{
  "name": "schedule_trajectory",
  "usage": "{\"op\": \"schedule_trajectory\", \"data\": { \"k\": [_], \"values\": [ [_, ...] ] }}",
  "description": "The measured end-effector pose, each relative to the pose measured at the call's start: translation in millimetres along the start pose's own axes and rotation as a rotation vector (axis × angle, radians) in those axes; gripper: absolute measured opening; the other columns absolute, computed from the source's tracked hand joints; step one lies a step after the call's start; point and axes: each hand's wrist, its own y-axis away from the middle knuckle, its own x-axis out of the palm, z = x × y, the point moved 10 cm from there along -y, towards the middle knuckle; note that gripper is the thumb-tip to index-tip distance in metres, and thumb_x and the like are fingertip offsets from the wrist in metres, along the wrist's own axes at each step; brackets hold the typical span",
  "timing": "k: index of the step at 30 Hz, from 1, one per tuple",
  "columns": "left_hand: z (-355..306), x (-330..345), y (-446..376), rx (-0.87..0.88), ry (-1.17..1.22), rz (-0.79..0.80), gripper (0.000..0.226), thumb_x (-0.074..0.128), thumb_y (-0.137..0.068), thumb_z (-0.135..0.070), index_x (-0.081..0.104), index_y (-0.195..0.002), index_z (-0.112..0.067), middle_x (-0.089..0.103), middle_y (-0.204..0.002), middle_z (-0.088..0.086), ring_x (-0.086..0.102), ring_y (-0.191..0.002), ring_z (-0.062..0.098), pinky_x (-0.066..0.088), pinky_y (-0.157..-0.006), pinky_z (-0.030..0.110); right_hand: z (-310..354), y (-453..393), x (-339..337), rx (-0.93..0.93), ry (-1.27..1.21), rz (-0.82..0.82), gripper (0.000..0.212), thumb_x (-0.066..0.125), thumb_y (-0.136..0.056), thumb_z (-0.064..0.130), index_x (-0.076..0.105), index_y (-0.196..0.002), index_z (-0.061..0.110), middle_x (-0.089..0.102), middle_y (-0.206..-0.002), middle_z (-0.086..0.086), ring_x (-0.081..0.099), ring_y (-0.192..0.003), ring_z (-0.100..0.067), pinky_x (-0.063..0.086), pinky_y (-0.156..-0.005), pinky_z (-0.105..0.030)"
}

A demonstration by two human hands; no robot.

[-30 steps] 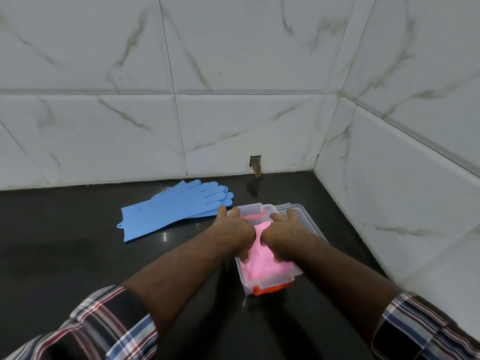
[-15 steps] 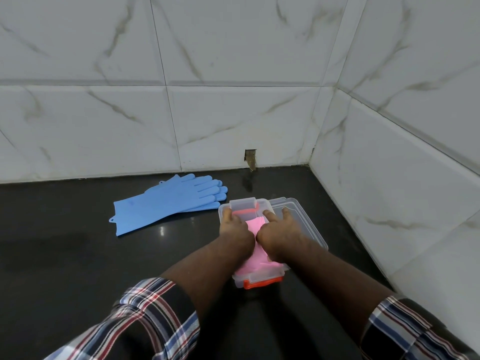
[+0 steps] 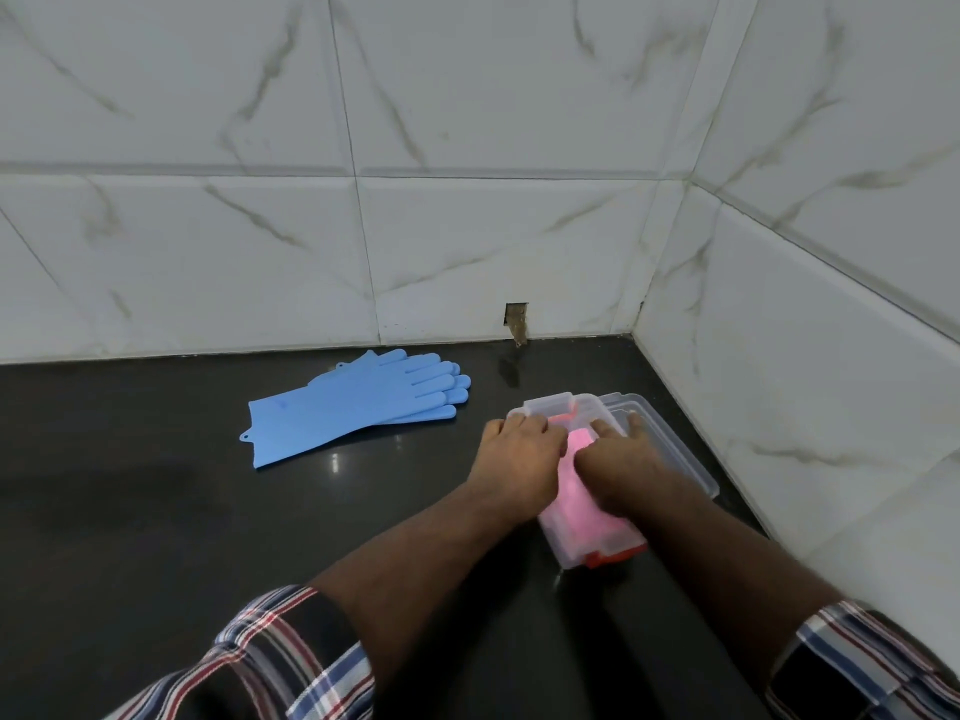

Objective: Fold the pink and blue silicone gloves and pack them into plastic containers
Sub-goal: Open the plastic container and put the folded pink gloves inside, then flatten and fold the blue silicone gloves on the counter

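Note:
A clear plastic container point(image 3: 571, 556) with an orange clasp stands on the black counter near the right wall. Folded pink gloves point(image 3: 576, 491) lie inside it. My left hand point(image 3: 519, 459) presses down on the pink gloves at the container's left side, with fingers over its far rim. My right hand point(image 3: 621, 467) presses on them from the right. Both hands hide most of the gloves. The blue gloves point(image 3: 353, 407) lie flat and stacked on the counter to the left, fingers pointing right.
A clear lid or second container point(image 3: 675, 449) lies against the container's right side, close to the tiled right wall point(image 3: 805, 356). The back tiled wall has a small hole point(image 3: 516, 319) at counter level. Black counter point(image 3: 156, 511) stretches left.
Both hands have slid farther along the container toward its far end, still pressing the pink gloves down. The blue gloves have not moved.

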Motion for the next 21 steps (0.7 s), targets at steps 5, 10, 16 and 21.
{"op": "schedule_trajectory", "data": {
  "k": [5,10,16,21],
  "values": [
    [58,-26,24,-0.146,0.204,-0.167,0.015,0.05,-0.095,-0.028,0.06,-0.106,-0.03,0.062,-0.107,-0.006,0.056,-0.1,0.015,0.044,-0.093,0.04,-17,-1,-46,0.176,-0.31,-0.18,0.03,0.061,-0.087,0.015,0.067,-0.116,0.021,0.069,-0.11,-0.003,0.064,-0.098,-0.019,0.052,-0.095,-0.043],
    [146,-20,51,-0.365,0.119,-0.1,0.021,0.05,-0.096,-0.032,0.061,-0.114,-0.031,0.063,-0.115,-0.006,0.056,-0.109,0.018,0.04,-0.097,0.043,46,-16,-99,0.101,-0.618,-0.337,0.025,0.05,-0.087,0.018,0.072,-0.1,0.02,0.072,-0.099,-0.002,0.066,-0.092,-0.023,0.055,-0.085,-0.036],
    [220,-1,78,-0.498,0.04,0.081,0.045,0.05,-0.093,-0.036,0.051,-0.138,-0.03,0.053,-0.137,-0.001,0.046,-0.127,0.024,0.033,-0.106,0.049,121,-62,-89,0.061,-0.698,-0.221,0.018,0.051,-0.087,0.021,0.07,-0.087,0.02,0.069,-0.09,0.0,0.063,-0.084,-0.021,0.054,-0.081,-0.033],
    [251,1,80,-0.493,0.009,0.08,0.044,0.047,-0.095,-0.031,0.051,-0.138,-0.028,0.052,-0.139,-0.001,0.044,-0.127,0.024,0.033,-0.104,0.047,128,-89,-84,0.097,-0.754,-0.256,0.026,0.052,-0.089,0.021,0.071,-0.106,0.025,0.071,-0.103,0.002,0.064,-0.096,-0.021,0.052,-0.083,-0.032]
  ]
}}
